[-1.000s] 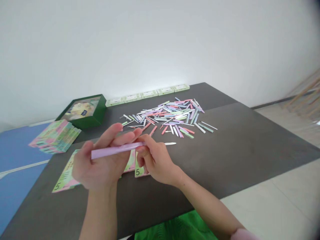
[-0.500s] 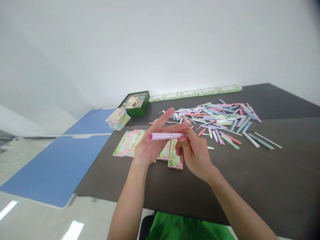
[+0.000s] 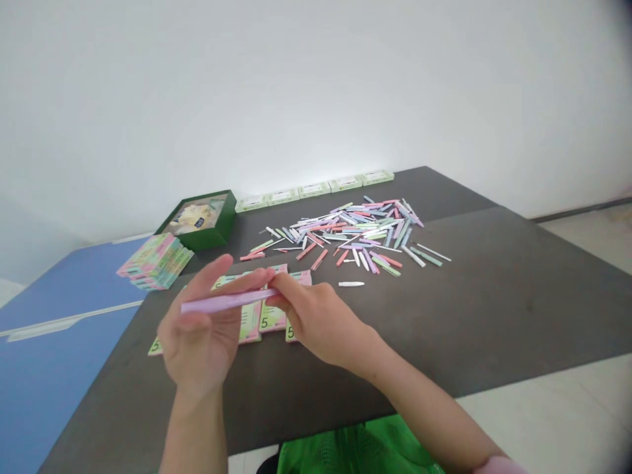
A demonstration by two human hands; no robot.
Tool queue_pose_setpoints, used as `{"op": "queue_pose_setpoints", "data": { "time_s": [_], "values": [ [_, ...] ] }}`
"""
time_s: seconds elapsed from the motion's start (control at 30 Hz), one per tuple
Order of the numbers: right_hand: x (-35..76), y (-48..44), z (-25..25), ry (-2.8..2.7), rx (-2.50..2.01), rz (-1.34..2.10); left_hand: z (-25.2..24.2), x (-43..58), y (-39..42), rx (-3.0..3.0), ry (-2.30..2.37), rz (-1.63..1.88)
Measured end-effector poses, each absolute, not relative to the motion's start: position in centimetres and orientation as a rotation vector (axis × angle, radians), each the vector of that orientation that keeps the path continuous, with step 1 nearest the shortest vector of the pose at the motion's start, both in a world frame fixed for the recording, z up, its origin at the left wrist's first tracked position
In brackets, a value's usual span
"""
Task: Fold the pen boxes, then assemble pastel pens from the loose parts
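My left hand [image 3: 202,329] and my right hand [image 3: 316,319] hold a lilac pen [image 3: 227,301] level above the dark table [image 3: 494,296]. The left fingers are curled under its left end. The right fingers pinch its right end. Under my hands lie flat green-and-pink cards marked "5" [image 3: 269,317]. A single white pen part [image 3: 351,284] lies just beyond my right hand. Farther back spreads a heap of pastel pens and pen parts [image 3: 355,230].
A green box [image 3: 197,220] sits at the back left, with a stack of pastel cards [image 3: 155,261] in front of it. A row of pale green boxes [image 3: 316,189] lines the wall edge. A blue table [image 3: 54,329] adjoins on the left. Green cloth [image 3: 355,451] lies on my lap.
The view swung left and then back to the right. Both hands kept hold of the lilac pen, which now sits lower and nearer to me.
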State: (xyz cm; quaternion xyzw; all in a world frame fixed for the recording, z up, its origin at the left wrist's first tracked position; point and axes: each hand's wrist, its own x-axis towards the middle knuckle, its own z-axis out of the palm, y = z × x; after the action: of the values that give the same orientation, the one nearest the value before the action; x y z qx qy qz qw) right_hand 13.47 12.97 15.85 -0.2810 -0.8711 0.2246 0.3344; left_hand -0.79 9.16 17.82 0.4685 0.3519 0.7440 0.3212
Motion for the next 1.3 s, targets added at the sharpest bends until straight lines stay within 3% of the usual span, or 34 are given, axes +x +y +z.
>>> {"op": "queue_pose_setpoints", "data": {
  "time_s": [0.3,0.47,0.7,0.93,1.13,1.3],
  "values": [
    [12.6,11.7,16.1,-1.92,-0.3,1.458,17.6,-1.3,9.7,0.614,0.947,2.104],
    [11.7,11.4,15.9,-1.89,-0.333,1.363,18.3,-0.3,9.8,0.294,0.926,2.036],
    [12.0,11.5,15.5,-1.974,-0.475,1.172,17.5,-0.2,10.3,0.418,0.94,2.007],
    [12.7,12.2,14.5,-1.906,-0.511,1.305,15.8,-1.7,10.8,0.707,0.917,2.009],
    [12.7,12.0,14.6,-1.679,-0.426,1.579,15.8,-1.8,10.5,0.56,0.943,1.965],
    [11.9,11.6,14.8,-1.697,-0.444,1.472,15.9,-1.5,10.1,0.609,0.941,1.899]
  ]
}}
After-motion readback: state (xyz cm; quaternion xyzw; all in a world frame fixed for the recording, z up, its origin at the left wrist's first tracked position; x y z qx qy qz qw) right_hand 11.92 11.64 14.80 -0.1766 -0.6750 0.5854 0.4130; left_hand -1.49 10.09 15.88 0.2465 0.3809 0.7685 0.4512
